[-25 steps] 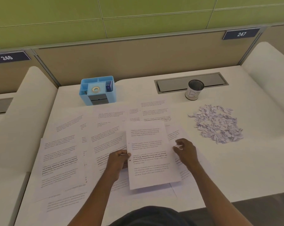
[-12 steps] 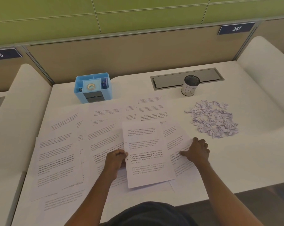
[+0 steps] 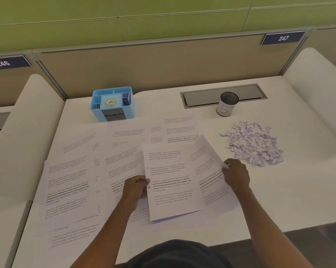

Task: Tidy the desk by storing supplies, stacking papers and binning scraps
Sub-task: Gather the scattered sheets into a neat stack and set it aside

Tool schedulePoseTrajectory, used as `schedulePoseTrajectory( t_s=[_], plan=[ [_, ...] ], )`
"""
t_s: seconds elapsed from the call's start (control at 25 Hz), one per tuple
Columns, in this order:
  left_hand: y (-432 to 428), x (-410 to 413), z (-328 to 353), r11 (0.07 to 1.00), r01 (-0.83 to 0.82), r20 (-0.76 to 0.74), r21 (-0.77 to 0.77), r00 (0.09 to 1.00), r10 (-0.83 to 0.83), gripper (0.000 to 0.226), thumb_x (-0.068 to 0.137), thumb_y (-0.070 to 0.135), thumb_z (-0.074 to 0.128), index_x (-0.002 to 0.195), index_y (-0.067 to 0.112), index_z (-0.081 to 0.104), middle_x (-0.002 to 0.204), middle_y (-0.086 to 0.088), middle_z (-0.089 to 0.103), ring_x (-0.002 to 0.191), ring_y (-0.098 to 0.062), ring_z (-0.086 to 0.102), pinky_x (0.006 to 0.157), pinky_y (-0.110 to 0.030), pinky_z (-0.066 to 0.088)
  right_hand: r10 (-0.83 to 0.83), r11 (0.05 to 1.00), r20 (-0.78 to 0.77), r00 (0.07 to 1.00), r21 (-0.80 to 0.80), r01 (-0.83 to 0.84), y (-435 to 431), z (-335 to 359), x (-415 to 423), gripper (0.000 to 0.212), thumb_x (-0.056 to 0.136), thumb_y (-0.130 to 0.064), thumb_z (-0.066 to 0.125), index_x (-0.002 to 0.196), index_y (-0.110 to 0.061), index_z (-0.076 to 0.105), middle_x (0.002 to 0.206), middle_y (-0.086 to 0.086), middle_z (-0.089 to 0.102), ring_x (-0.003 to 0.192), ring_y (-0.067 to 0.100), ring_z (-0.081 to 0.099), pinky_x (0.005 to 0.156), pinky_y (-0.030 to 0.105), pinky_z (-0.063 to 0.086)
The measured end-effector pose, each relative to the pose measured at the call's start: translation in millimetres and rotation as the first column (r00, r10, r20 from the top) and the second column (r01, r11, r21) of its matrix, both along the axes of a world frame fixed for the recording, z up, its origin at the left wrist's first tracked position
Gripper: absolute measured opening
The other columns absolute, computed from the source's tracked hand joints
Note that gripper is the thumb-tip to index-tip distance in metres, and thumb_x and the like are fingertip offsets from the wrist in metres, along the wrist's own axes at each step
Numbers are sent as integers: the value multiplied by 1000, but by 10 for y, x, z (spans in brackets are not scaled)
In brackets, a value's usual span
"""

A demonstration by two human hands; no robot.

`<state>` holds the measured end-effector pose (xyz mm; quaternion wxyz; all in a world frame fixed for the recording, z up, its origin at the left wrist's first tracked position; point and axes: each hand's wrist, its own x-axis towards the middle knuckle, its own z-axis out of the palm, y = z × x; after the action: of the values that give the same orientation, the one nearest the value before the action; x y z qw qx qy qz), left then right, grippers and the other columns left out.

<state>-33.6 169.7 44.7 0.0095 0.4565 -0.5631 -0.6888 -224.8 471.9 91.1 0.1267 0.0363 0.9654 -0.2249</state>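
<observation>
Several printed sheets (image 3: pixel 70 182) lie spread over the white desk (image 3: pixel 279 200). My left hand (image 3: pixel 135 187) pinches the left edge of one printed sheet (image 3: pixel 173 182) held in front of me. My right hand (image 3: pixel 235 174) grips the right edge of a second sheet (image 3: pixel 207 157), whose far corner is lifted off the desk. A heap of torn pale paper scraps (image 3: pixel 254 145) lies just beyond my right hand. A small black mesh bin (image 3: pixel 227 103) with a white label stands at the back. A blue organiser (image 3: pixel 113 103) holding a tape roll stands at the back left.
A grey cable hatch (image 3: pixel 205 96) is set into the desk behind the bin. Rounded white dividers (image 3: pixel 314 89) rise on both sides, and a beige partition runs along the back. The desk's front edge is right at my body.
My right hand moved right from the held sheet to a second sheet and has raised its edge. My left hand keeps hold of the first sheet.
</observation>
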Motion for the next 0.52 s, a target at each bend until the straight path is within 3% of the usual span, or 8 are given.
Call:
schedulePoseTrajectory(
  t_s=[0.16, 0.28, 0.52],
  plan=[
    [-31, -21, -28, 1000, -10, 5, -26, 1000, 10, 9, 97, -2, 71, 100, 3, 78, 93, -14, 83, 84, -34, 80, 69, -38, 66, 19, 1000, -214, 977, 18, -15, -237, 615, -58, 19, 87, -14, 50, 89, -21, 68, 85, 7, 69, 74, 31, 61, 62, 29, 41],
    [-24, -29, -19, 999, -15, 14, -39, 1000, 16, 13, 98, -4, 70, 93, 6, 77, 88, -12, 83, 79, -30, 80, 65, -37, 66, 24, 998, -350, 936, -52, -44, -408, 1040, -19, 18, 88, -14, 46, 76, -20, 58, 69, 1, 62, 62, 26, 56, 54, 26, 32],
    [-37, -28, -87, 1000, -18, 31, -19, 999, 18, 8, 99, -3, 69, 99, -2, 77, 93, -18, 82, 82, -36, 79, 65, -38, 66, -6, 949, -458, 889, -284, -140, -604, 1352, 118, 14, 97, -15, 55, 95, -23, 67, 82, -8, 62, 71, 13, 55, 56, 12, 31]
  ],
)
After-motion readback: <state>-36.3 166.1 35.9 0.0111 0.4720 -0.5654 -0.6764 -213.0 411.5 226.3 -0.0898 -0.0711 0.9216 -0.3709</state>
